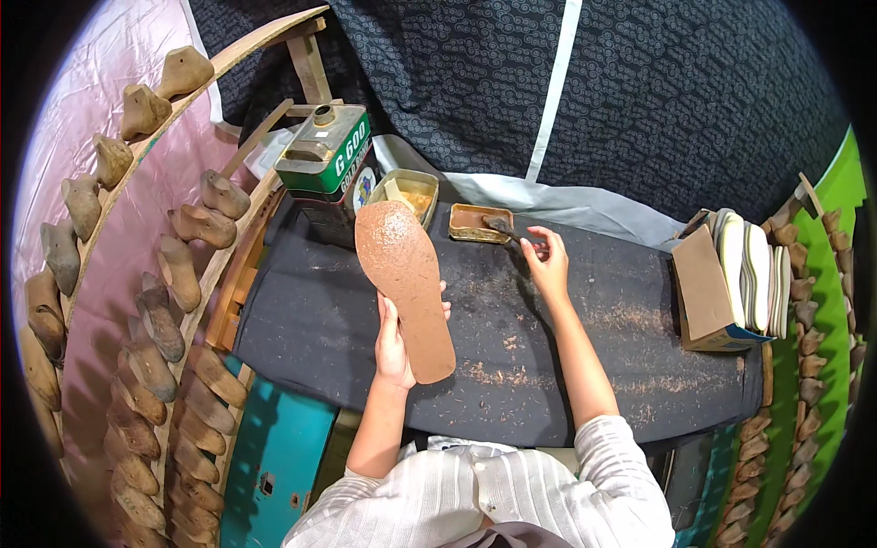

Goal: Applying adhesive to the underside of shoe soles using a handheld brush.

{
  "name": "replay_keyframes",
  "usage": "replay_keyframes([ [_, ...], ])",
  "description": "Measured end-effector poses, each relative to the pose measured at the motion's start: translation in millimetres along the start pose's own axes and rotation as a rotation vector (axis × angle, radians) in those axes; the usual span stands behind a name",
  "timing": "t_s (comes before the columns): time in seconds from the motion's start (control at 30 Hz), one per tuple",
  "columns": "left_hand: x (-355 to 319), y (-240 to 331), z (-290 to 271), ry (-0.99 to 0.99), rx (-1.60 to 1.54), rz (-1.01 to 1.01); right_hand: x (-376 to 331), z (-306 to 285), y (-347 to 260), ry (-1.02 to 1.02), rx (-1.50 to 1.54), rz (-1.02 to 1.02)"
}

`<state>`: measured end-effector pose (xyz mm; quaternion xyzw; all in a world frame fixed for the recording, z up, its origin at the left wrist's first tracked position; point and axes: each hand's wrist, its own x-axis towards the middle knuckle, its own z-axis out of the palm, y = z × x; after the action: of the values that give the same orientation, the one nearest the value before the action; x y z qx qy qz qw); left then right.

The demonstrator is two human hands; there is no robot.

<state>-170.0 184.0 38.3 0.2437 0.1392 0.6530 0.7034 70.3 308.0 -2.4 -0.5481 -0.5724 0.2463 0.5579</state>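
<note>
My left hand [393,354] is closed around the heel part of a brown shoe sole [406,292], held up above the dark table. The wide front end of the sole points away from me and looks wet and shiny. With its fingers closed, my right hand [547,265] grips a small dark brush [501,226]. The brush head rests in a shallow rectangular tin [455,222] containing a brown substance. Just behind the sole sits a squarish plastic tub [432,189] with yellowish contents, partly hidden by the sole.
A green and dark metal can [315,169] stands at the table's far left. Cream insoles [756,274] fill a cardboard box [705,285] on the right. Shoe lasts [183,269] line racks on both sides. Brown scraps [498,374] litter the black cloth [301,310].
</note>
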Motion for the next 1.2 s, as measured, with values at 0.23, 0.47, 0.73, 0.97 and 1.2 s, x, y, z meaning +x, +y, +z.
replay_keyframes([
  [0.23, 1, -9, 12, 0.077, 0.163, 0.046, -52, -6, -81, 0.04, -0.099, -0.267],
  [0.47, -12, -24, 17, 0.216, 0.153, 0.1, -89, 5, -105, -0.406, 0.442, 0.151],
  [0.73, -47, -51, 39, 0.334, 0.26, 0.186, -106, -17, -98, -0.562, 0.603, 0.278],
  [0.97, -103, -85, 73, 0.555, 0.456, 0.251, -128, -60, -94, -0.754, 0.653, 0.295],
  [1.2, -171, -132, 98, 0.751, 0.541, 0.381, -169, -92, -77, -0.939, 0.555, 0.194],
])
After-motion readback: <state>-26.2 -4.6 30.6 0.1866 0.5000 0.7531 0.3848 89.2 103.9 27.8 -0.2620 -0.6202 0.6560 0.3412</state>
